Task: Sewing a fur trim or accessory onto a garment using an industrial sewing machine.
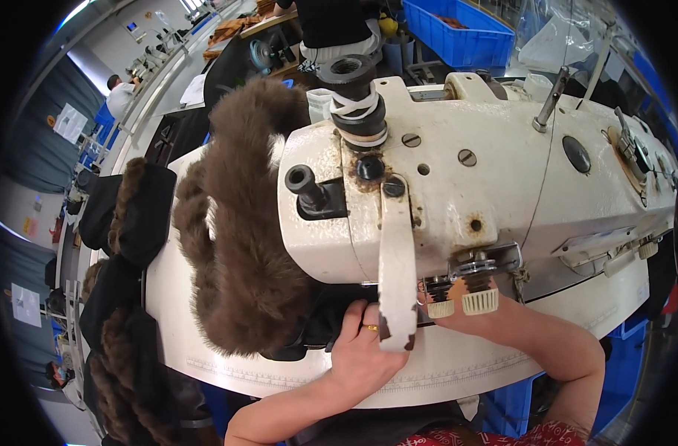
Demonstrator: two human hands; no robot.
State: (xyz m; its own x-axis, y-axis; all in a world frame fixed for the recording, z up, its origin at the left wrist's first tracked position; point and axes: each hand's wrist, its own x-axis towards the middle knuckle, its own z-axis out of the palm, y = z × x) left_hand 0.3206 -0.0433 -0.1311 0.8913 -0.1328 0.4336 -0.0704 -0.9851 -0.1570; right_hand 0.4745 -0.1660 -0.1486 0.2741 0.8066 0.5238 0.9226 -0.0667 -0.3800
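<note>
A white industrial sewing machine (pixel 517 171), worn and rust-spotted, stands on a pale curved table (pixel 235 372) with a printed ruler. Brown fur trim (pixel 242 245) lies left of the machine head, attached to or lying on black fabric (pixel 324 320) with a zipper. My left hand (pixel 361 353) is on that fabric, fingers bent and gripping it, a yellow ring showing. My right hand (pixel 454 312) reaches under the machine head behind the tension knobs (pixel 480 301); its fingers are mostly hidden.
Black pieces with brown fur (pixel 134 215) are piled along the left. Blue bins (pixel 458 37) stand at the back and below right. A co-worker in black (pixel 328 22) is behind the machine; another in white (pixel 119 97) is farther left. Orange material (pixel 227 30) lies at the back.
</note>
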